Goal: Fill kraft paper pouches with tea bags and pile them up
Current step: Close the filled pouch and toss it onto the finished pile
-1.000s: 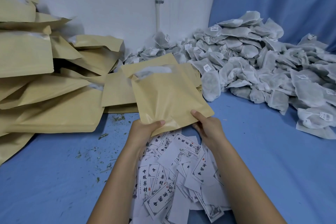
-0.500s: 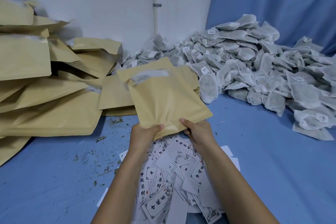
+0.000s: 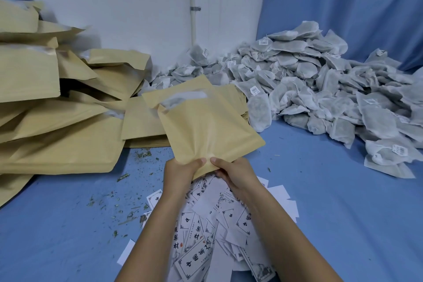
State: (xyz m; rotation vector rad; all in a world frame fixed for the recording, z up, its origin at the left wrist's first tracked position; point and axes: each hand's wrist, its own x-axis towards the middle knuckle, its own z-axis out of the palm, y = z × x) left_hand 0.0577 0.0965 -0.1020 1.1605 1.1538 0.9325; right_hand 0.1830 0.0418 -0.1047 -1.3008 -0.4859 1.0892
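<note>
Both hands are clamped on one kraft pouch: the left hand and the right hand pinch its bottom edge, thumbs on top, side by side and almost touching. The pouch is held up off the blue cloth, above the white paper cards, with its open mouth pointing up and away. I think it is held by the bottom so the stuff inside slides down and does not fall out. Something white, likely a tea bag, peeks out of the mouth. The big heap of tea bags lies to the right, easy to reach. The pile of full pouches is on the left, so this one probably goes there next. A flat stack of empty pouches waits just behind it
</note>
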